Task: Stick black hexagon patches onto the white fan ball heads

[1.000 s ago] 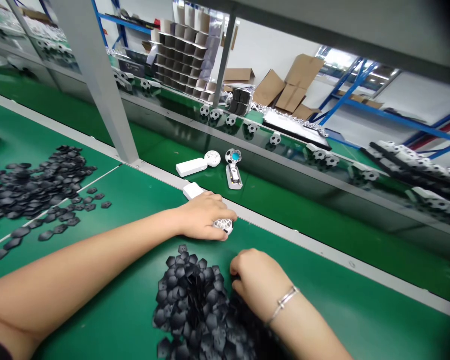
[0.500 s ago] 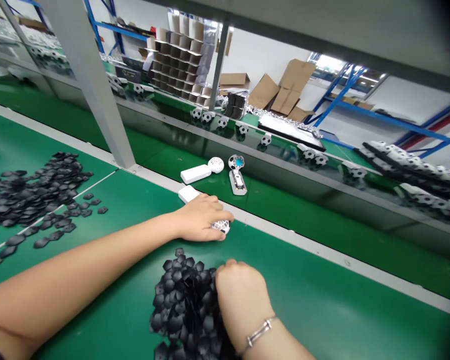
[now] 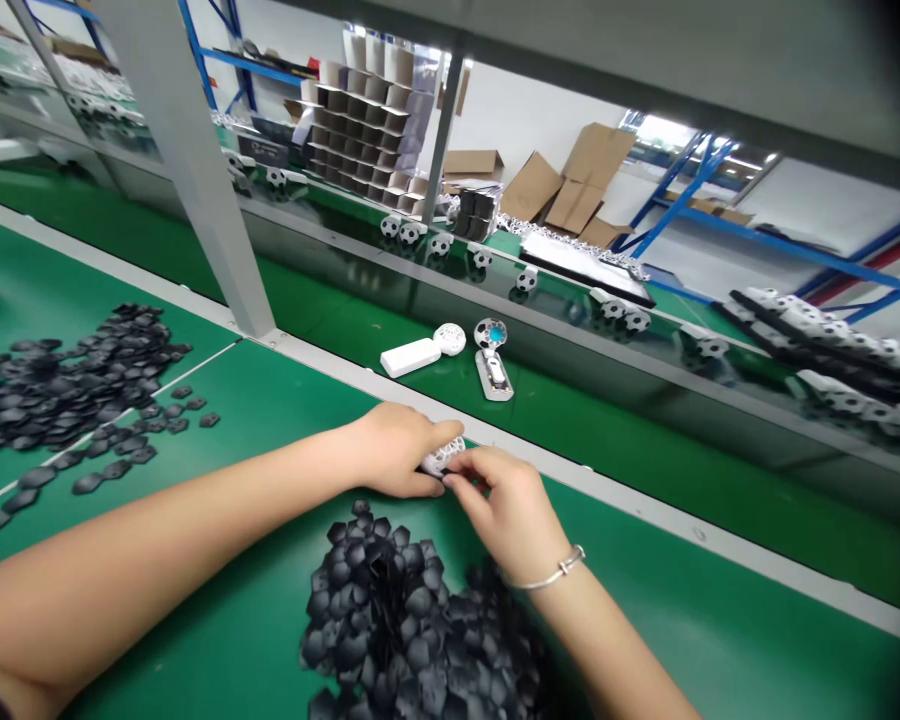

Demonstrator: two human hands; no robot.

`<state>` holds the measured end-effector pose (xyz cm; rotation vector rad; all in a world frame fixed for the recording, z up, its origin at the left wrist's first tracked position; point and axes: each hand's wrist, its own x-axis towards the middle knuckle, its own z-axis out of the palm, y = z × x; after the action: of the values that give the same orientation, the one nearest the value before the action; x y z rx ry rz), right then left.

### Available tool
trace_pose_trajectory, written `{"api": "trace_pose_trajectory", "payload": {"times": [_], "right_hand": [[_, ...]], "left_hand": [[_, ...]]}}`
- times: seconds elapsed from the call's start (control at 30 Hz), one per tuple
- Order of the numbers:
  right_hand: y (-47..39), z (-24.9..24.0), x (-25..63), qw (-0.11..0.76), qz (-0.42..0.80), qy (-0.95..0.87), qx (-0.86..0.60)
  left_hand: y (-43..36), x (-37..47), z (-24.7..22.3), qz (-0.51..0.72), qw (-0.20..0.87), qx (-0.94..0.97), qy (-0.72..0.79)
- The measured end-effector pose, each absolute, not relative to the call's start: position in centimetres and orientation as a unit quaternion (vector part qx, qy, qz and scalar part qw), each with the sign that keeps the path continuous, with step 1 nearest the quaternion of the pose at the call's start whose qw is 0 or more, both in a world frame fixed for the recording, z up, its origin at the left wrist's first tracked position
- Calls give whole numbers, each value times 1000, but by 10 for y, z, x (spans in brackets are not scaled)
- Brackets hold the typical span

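My left hand (image 3: 397, 450) is wrapped round a white device whose round, lattice-patterned head (image 3: 442, 456) shows between its fingers. Thumb and fingertips of my right hand (image 3: 506, 495) are pinched together at the lower right edge of that head; what they hold, if anything, is too small and hidden to name. Just below both hands lies a large heap of black pentagon pieces (image 3: 420, 620) on the green table (image 3: 255, 560). Beyond them, a white device (image 3: 411, 357) lies beside an opened one with a black-and-white ball head (image 3: 491, 333).
Another heap of black pieces (image 3: 67, 380) lies at the left. A grey metal post (image 3: 202, 190) rises behind the table's raised edge strip. Football-patterned devices (image 3: 622, 313) line the shelf behind. At the far left edge, part of another person's hand shows.
My right hand has moved up from the black heap to the white head in my left hand. The white body that showed behind my left hand is now hidden.
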<state>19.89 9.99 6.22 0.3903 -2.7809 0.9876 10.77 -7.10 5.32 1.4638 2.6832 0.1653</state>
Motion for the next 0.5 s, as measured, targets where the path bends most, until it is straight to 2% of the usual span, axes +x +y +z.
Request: {"api": "trace_pose_trajectory", "payload": {"times": [0.23, 0.5], "right_hand": [[92, 38, 196, 135, 333, -916, 180], [96, 46, 184, 106, 352, -928, 56]], "left_hand": [[-68, 109, 55, 52, 48, 474, 878], [-61, 114, 64, 34, 37, 484, 874]]}}
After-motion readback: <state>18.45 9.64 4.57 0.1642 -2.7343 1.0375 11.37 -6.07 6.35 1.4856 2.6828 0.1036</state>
